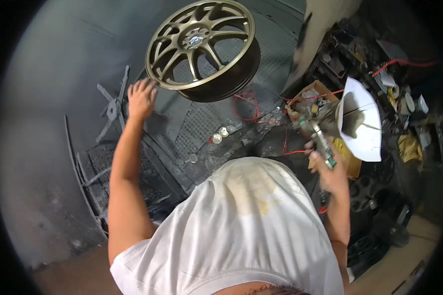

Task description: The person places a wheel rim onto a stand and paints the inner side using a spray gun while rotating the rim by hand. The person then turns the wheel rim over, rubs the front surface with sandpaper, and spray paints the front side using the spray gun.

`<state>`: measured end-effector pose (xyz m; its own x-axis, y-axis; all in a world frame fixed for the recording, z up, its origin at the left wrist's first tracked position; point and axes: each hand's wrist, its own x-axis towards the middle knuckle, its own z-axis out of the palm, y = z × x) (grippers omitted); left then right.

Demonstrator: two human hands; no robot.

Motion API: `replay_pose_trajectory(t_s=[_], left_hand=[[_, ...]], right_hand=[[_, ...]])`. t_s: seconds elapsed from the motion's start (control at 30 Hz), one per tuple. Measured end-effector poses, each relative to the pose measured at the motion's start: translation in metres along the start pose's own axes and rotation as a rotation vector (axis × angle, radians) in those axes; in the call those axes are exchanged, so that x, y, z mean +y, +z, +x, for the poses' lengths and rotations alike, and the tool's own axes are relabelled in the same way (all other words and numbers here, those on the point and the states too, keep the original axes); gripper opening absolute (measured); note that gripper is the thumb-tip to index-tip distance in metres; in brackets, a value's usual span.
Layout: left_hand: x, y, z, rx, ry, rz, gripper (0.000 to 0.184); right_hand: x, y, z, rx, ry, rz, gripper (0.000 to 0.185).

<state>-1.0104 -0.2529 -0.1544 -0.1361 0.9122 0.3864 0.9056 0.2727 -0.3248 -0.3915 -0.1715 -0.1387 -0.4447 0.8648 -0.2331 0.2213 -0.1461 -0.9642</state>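
A bronze-coloured multi-spoke wheel rim (202, 42) is raised above the floor at the top centre, its face tilted up. My left hand (142, 98) is at the rim's lower left edge with fingers apart; whether it touches the edge is unclear. On the right, my right hand (327, 164) is wrapped round a metal spray gun (320, 140), slightly blurred, with a red hose below it. A white paper cone (364, 123) stands just right of the gun.
A cardboard box (314, 93) with odds and ends lies beyond the gun. Red hose (246, 105) coils on the floor near small open tins (216, 138). Cluttered shelves (389, 83) fill the right; a metal stand (114, 109) is at the left.
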Motion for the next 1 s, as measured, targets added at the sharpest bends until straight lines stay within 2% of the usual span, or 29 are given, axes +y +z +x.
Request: replay_pose_trajectory(t_s=[0.03,0.1,0.13,0.17,0.23,0.3,0.33,0.37,0.4,0.43,0.47,0.5,0.57,0.63,0.7,0.77,0.8,0.83,0.87,0.9,0.97,1.0], left_hand=[[-0.007,-0.002,0.004,-0.039,-0.045,0.042,0.037],[-0.018,0.009,0.005,0.01,-0.326,0.015,0.039],[-0.02,0.014,-0.001,0.037,-0.521,-0.091,0.049],[-0.029,0.025,-0.002,0.03,-0.554,-0.101,0.049],[-0.037,0.061,-0.031,-0.156,-0.985,-0.253,0.062],[-0.042,0.12,-0.093,-0.436,-0.935,-0.357,0.073],[-0.028,0.145,-0.129,-0.589,-0.824,-0.414,0.073],[0.007,0.139,-0.153,-0.813,-0.777,-0.415,0.075],[0.04,0.147,-0.186,-0.908,-0.705,-0.554,0.077],[0.087,0.143,-0.216,-0.883,-0.753,-0.665,0.078],[0.122,0.145,-0.239,-1.151,-0.761,-0.698,0.076],[0.164,0.209,-0.304,-1.039,-0.745,-0.826,0.077],[0.225,0.183,-0.324,-1.166,-0.931,-1.101,0.07],[0.256,0.146,-0.315,-1.186,-1.122,-1.394,0.062],[0.26,0.112,-0.296,-1.163,-1.2,-1.654,0.055],[0.253,0.09,-0.279,-1.151,-1.211,-1.82,0.048],[0.245,0.089,-0.273,-1.195,-1.189,-1.791,0.044],[0.237,0.093,-0.27,-1.233,-1.164,-1.739,0.041],[0.232,0.099,-0.264,-1.298,-1.144,-1.607,0.037],[0.224,0.107,-0.256,-1.419,-1.143,-1.362,0.031],[0.205,0.106,-0.232,-1.103,-0.635,-0.881,0.026],[0.192,0.099,-0.211,-0.903,-0.733,-0.968,0.026]], right_hand=[[-0.001,0.001,-0.003,-0.111,0.011,0.035,0.047],[0.009,0.003,-0.008,-0.26,-0.01,0.16,0.048],[0.012,0.004,-0.014,-0.271,0.001,0.209,0.048],[-0.002,0.001,-0.003,-0.301,-0.051,0.161,0.048],[-0.014,-0.003,-0.002,-0.199,-0.087,0.098,0.049],[-0.011,-0.01,0.007,-0.027,-0.175,0.041,0.046],[-0.018,-0.018,0.01,0.036,-0.163,0.015,0.041],[-0.024,-0.022,0.018,0.074,-0.269,0.03,0.033],[-0.031,-0.026,0.027,0.128,-0.297,0.028,0.031],[-0.036,-0.028,0.033,0.186,-0.327,0.024,0.029],[-0.036,-0.029,0.041,0.179,-0.325,0.016,0.029],[-0.034,-0.031,0.049,0.201,-0.315,-0.002,0.03],[-0.031,-0.026,0.057,0.212,-0.304,-0.036,0.031],[-0.027,-0.011,0.055,0.108,-0.154,0.028,0.034],[-0.035,0.011,0.05,-0.163,-0.049,0.082,0.038],[-0.034,0.039,0.05,-0.342,0.015,0.143,0.039],[-0.033,0.05,0.051,-0.358,0.023,0.134,0.039],[-0.032,0.061,0.053,-0.406,-0.032,-0.012,0.04],[-0.031,0.064,0.06,-0.452,-0.09,-0.154,0.041],[-0.027,0.067,0.063,-0.46,-0.09,-0.156,0.041],[-0.02,0.07,0.058,-0.314,-0.068,-0.164,0.044],[-0.023,0.071,0.057,-0.252,-0.033,-0.127,0.044]])
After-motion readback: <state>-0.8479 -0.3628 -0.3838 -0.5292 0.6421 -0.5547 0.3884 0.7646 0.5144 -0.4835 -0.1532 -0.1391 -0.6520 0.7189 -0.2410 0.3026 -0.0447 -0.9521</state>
